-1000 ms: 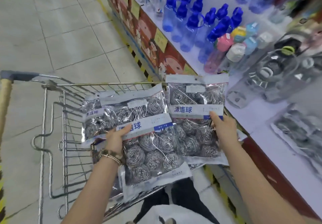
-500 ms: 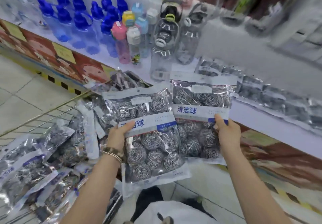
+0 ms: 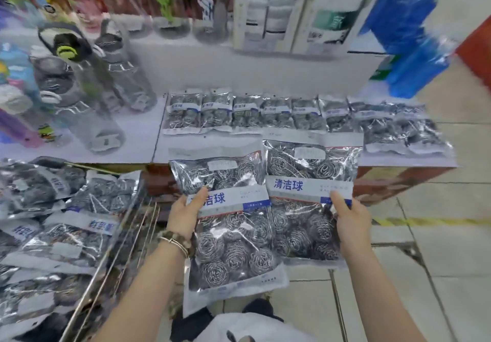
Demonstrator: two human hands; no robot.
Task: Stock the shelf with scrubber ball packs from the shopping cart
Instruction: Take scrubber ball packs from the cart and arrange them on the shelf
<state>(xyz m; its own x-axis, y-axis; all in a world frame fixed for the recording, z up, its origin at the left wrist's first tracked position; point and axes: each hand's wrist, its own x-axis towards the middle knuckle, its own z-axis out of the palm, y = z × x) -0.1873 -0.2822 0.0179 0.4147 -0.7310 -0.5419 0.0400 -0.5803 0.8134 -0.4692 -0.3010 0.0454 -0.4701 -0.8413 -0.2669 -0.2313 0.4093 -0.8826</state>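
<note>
Person holds 2 scrubber ball packs out in front of the shelf edge, one per hand. Left hand (image 3: pixel 186 215) grips the left pack (image 3: pixel 228 224) at its left edge, thumb on the front over the white/blue label band, other fingers behind, not visible. Right hand (image 3: pixel 350 222) grips the right pack (image 3: pixel 310 198) at its right edge the same way, thumb on the label corner, rest hidden behind. Both hands closed on the film, neither pack touching the shelf as far as can be seen.

Packs: clear crinkly plastic bags, flat rectangular, white header strip on top, glossy w/ glare streaks. Inside, coiled steel-wire balls, round, springy spiral texture. Left pack overlaps the right pack's left edge slightly and hangs lower.

Shelf (image 3: pixel 156 131): flat white board. A row of same packs (image 3: pixel 265 113) lies along it, side by side, edges overlapping, lying flat, running out to the shelf's right end. Left of the row, clear plastic bottles (image 3: pixel 87 97) w/ grey and black lids, blurred. Behind, blurred boxes and blue packaging, can't tell what.

Cart (image 3: pixel 114 246) at lower left: thin metal wire rim, piled w/ more packs (image 3: pixel 66 224) lying loose at odd angles. Beaded bracelet (image 3: pixel 175 243) on left wrist. Floor is pale tile (image 3: pixel 438 235)
</note>
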